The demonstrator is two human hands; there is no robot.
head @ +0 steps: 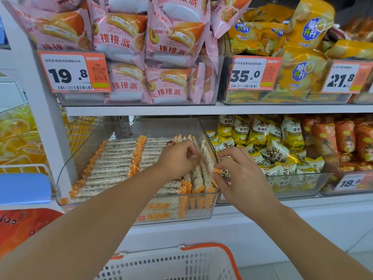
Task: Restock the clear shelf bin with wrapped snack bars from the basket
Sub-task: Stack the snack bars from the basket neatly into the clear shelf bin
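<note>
Both hands are working at the right end of the clear bin [66, 174], which is sitting on the lower shelf [302, 207] at the centre of the view. The left hand [177, 160] is reaching in from 7 o'clock, its fingers curled around a bunch of upright snack bars [203, 158] and holding them against the bin's right wall. The right hand [240, 174], coming from 5 o'clock, is pinching the orange-checked end of one of those bars at the bin's rim. To the left, at 9 o'clock of the hands, flat rows [115, 158] of the same bars are lying side by side and filling the rest of the bin. The white basket [171, 263] with an orange handle is showing at 6 o'clock, below the shelf; its contents cannot be made out. Pink pie packs [125, 37] are filling the bin above at 12 o'clock, behind a 19.8 price tag [74, 71]. Yellow packets [270, 146] are lying in the next bin at 3 o'clock.
</note>
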